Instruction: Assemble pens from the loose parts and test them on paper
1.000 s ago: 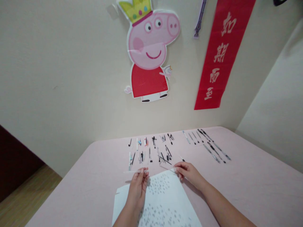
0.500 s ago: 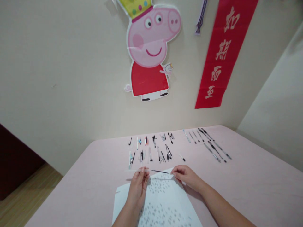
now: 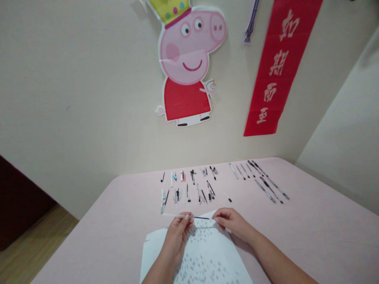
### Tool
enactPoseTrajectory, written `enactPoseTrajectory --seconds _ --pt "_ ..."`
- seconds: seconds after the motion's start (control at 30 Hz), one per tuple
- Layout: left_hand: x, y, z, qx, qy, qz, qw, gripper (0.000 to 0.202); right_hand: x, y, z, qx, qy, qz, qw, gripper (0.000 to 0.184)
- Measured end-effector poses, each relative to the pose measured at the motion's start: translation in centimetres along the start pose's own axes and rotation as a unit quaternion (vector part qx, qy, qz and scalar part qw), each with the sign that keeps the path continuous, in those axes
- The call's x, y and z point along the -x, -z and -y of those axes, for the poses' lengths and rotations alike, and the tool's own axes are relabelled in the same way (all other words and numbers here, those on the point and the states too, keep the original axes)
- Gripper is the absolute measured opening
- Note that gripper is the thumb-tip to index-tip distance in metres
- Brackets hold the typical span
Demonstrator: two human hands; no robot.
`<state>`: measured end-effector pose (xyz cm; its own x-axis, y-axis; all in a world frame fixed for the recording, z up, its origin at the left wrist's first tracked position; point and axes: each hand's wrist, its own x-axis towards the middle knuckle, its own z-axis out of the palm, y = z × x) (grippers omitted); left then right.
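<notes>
My left hand (image 3: 178, 234) pinches a clear pen barrel (image 3: 170, 215), which sticks out to the left of the fingers. From the right, a thin dark pen refill (image 3: 203, 217) runs level into the barrel's near end, or close against it; the fingers partly hide the join. The refill's other end is between the closed thumb and fingertips of my right hand (image 3: 232, 223). Both hands are just above the top of a white sheet of paper (image 3: 207, 252) covered with small dark marks.
Beyond the hands, pen parts (image 3: 177, 194) lie in small groups in two rows on the pink tabletop (image 3: 100, 221). Several assembled pens (image 3: 268, 189) lie at the right. A black-tipped cap (image 3: 228, 198) lies alone between them. A wall stands behind the table.
My left hand has moved right with the barrel, closing the gap to the refill. Less of the refill shows between the hands. My right hand has barely shifted.
</notes>
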<state>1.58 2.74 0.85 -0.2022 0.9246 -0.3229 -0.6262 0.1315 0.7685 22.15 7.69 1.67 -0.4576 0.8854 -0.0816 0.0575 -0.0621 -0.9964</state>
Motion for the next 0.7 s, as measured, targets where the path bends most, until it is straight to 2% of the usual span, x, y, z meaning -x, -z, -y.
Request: enactPoseTrajectory --seconds 0.1,0.2,0.5,0.7 --pt "0.5 -0.2 0.0 -0.017 0.015 0.041 0.999 0.014 -0.1 -0.6 -0.6 -0.073 -0.002 -0.006 0.997 0.03" --pt "0.8 -0.3 -0.1 -0.023 0.033 0.081 0.996 0.02 0.1 -1.2 -0.8 -0.109 -0.01 0.021 0.994 0.033" --pt "0.9 -0.3 -0.3 0.01 0.074 0.103 0.992 0.02 0.9 -1.8 -0.3 -0.196 -0.018 0.136 0.971 0.041" --pt "1.1 -0.3 -0.3 0.008 0.101 0.129 0.986 0.019 0.7 -2.0 -0.5 -0.192 -0.036 0.107 0.975 0.044"
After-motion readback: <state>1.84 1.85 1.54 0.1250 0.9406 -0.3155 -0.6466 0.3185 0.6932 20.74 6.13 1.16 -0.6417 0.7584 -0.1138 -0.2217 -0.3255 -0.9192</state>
